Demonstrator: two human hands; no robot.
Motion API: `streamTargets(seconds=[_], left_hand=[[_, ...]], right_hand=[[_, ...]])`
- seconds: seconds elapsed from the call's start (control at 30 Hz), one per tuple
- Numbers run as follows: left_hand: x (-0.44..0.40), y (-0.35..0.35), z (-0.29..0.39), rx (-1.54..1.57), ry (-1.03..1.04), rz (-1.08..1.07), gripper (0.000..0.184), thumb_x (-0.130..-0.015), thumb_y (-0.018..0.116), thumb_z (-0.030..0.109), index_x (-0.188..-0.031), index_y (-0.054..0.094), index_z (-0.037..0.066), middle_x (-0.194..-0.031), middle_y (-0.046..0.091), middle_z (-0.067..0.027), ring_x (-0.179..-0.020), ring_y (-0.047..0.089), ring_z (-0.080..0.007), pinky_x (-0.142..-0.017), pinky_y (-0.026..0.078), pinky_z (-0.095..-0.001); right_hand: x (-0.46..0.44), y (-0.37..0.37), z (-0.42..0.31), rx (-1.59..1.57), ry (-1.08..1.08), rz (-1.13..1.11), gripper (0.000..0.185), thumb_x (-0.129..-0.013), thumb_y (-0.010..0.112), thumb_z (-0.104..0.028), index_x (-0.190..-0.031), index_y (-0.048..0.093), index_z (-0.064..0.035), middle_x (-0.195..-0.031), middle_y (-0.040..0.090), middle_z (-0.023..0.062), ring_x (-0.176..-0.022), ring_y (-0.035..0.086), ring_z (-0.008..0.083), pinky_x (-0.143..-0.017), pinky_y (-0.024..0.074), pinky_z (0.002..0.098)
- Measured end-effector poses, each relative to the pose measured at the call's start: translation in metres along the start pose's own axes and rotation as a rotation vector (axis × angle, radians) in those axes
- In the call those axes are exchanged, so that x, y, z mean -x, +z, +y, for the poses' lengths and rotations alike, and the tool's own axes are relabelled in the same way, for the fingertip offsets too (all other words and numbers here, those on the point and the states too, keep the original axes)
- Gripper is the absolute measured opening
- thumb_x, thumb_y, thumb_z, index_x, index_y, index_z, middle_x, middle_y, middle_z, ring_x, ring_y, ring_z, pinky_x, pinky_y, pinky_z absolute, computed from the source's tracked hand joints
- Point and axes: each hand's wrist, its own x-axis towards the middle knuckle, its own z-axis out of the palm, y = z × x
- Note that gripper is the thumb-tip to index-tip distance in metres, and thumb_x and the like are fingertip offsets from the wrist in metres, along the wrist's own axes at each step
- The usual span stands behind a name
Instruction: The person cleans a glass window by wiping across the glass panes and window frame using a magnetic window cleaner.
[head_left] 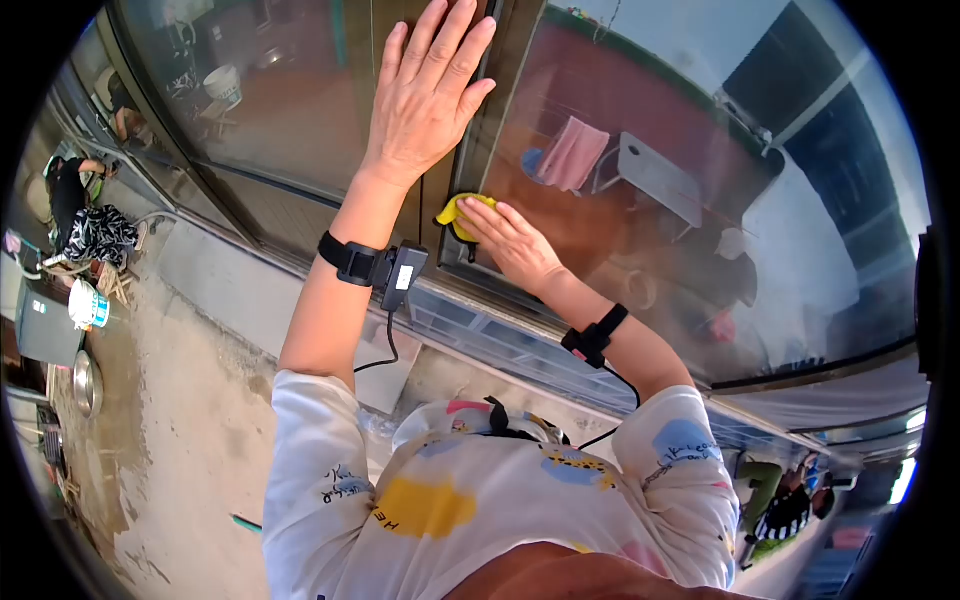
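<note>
My left hand (425, 110) lies flat with its fingers stretched out against the dark window frame (500, 80), high up in the head view. It holds nothing. Lower and to the right, my right hand (512, 243) presses a yellow cloth (463, 214) to the lower corner of the window frame, beside the glass pane (570, 260). The cloth sticks out past the fingertips, and a dark edge shows along it. How much of it lies under the palm is hidden.
Black straps with small devices and cables sit on both wrists. At far left a person (85, 215) sits near a white bucket (88, 304) and a metal basin (88, 384). Another person (785, 515) is at lower right. The glass reflects a pink towel (572, 153).
</note>
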Motion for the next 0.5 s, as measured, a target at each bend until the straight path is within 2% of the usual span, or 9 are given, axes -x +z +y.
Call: streamTargets(seconds=[0.03, 0.07, 0.1, 0.17, 0.27, 0.37, 0.4, 0.43, 0.5], left_hand=[[0.001, 0.005, -0.004, -0.001, 0.034, -0.062, 0.06, -0.09, 0.062, 0.031, -0.143, 0.039, 0.015, -0.151, 0.035, -0.0064, -0.137, 0.035, -0.0283, -0.11, 0.029, -0.0462], [0.007, 0.014, -0.009, 0.01, 0.038, -0.086, 0.069, -0.09, 0.057, 0.042, -0.149, 0.029, 0.02, -0.156, 0.025, -0.0031, -0.143, 0.025, -0.0266, -0.113, 0.022, -0.0474], [0.007, 0.016, -0.011, -0.015, 0.049, -0.092, 0.069, -0.09, 0.056, 0.043, -0.15, 0.028, 0.02, -0.156, 0.026, -0.0041, -0.142, 0.026, -0.0265, -0.113, 0.022, -0.0475], [0.009, 0.02, -0.017, -0.014, 0.06, -0.072, 0.071, -0.09, 0.056, 0.044, -0.15, 0.028, 0.02, -0.156, 0.026, -0.0043, -0.142, 0.026, -0.0261, -0.113, 0.022, -0.0482], [0.01, 0.024, -0.02, -0.018, 0.076, -0.057, 0.071, -0.09, 0.057, 0.043, -0.15, 0.028, 0.019, -0.156, 0.025, -0.0045, -0.143, 0.025, -0.0258, -0.114, 0.019, -0.0486], [0.012, 0.03, -0.021, -0.029, 0.082, -0.04, 0.07, -0.09, 0.056, 0.04, -0.15, 0.028, 0.018, -0.157, 0.025, -0.0047, -0.143, 0.024, -0.0255, -0.114, 0.016, -0.0483], [0.013, 0.033, -0.023, -0.01, 0.09, -0.023, 0.068, -0.091, 0.055, 0.039, -0.15, 0.029, 0.017, -0.157, 0.025, -0.0044, -0.143, 0.024, -0.0257, -0.114, 0.015, -0.0478], [0.014, 0.036, -0.025, -0.008, 0.089, -0.014, 0.065, -0.092, 0.054, 0.039, -0.149, 0.031, 0.017, -0.156, 0.026, -0.0041, -0.143, 0.025, -0.026, -0.114, 0.016, -0.0477], [0.012, 0.036, -0.027, 0.01, 0.093, 0.012, 0.063, -0.093, 0.053, 0.037, -0.149, 0.032, 0.018, -0.156, 0.027, -0.0027, -0.143, 0.024, -0.0253, -0.114, 0.015, -0.0481]], right_hand=[[0.008, 0.013, -0.013, -0.025, -0.047, -0.056, 0.06, -0.09, 0.046, -0.021, -0.148, 0.032, -0.0159, -0.157, 0.023, -0.0011, -0.145, 0.015, 0.012, -0.118, 0.0091, 0.0347], [0.016, 0.014, -0.019, 0.021, -0.094, -0.112, 0.06, -0.091, 0.046, -0.023, -0.148, 0.031, -0.0151, -0.157, 0.021, -0.0016, -0.146, 0.014, 0.0111, -0.118, 0.0094, 0.0348], [0.023, 0.027, -0.028, 0.035, -0.121, -0.137, 0.058, -0.093, 0.039, -0.022, -0.149, 0.028, -0.0137, -0.159, 0.016, 0.0003, -0.146, 0.01, 0.0128, -0.119, 0.0051, 0.0363], [0.029, 0.027, -0.028, -0.067, -0.131, -0.183, 0.058, -0.093, 0.041, -0.021, -0.149, 0.029, -0.0133, -0.158, 0.019, -0.0004, -0.146, 0.013, 0.0118, -0.119, 0.0071, 0.0368], [0.037, -0.016, 0.018, -0.149, -0.065, -0.142, 0.058, -0.091, 0.045, -0.02, -0.147, 0.033, -0.0146, -0.157, 0.023, -0.0025, -0.145, 0.016, 0.0105, -0.119, 0.0092, 0.037], [0.017, -0.087, 0.101, 0.035, 0.151, 0.044, 0.054, -0.086, 0.055, -0.022, -0.14, 0.046, -0.0183, -0.153, 0.032, -0.0024, -0.143, 0.025, 0.0131, -0.117, 0.0092, 0.045], [0.003, -0.11, 0.135, -0.029, 0.312, 0.206, 0.058, -0.083, 0.06, -0.015, -0.139, 0.047, -0.0211, -0.15, 0.038, 0.0015, -0.141, 0.03, 0.0178, -0.115, 0.0106, 0.0482], [-0.012, -0.142, 0.172, 0.091, 0.451, 0.366, 0.058, -0.082, 0.063, -0.018, -0.138, 0.048, -0.0229, -0.148, 0.04, 0.0026, -0.139, 0.033, 0.0194, -0.113, 0.0125, 0.0488], [-0.034, -0.184, 0.259, 0.509, 0.572, 0.619, 0.05, -0.095, 0.046, -0.029, -0.142, 0.042, -0.0114, -0.151, 0.032, 0.0168, -0.139, 0.026, 0.0374, -0.113, 0.0162, 0.0505]])
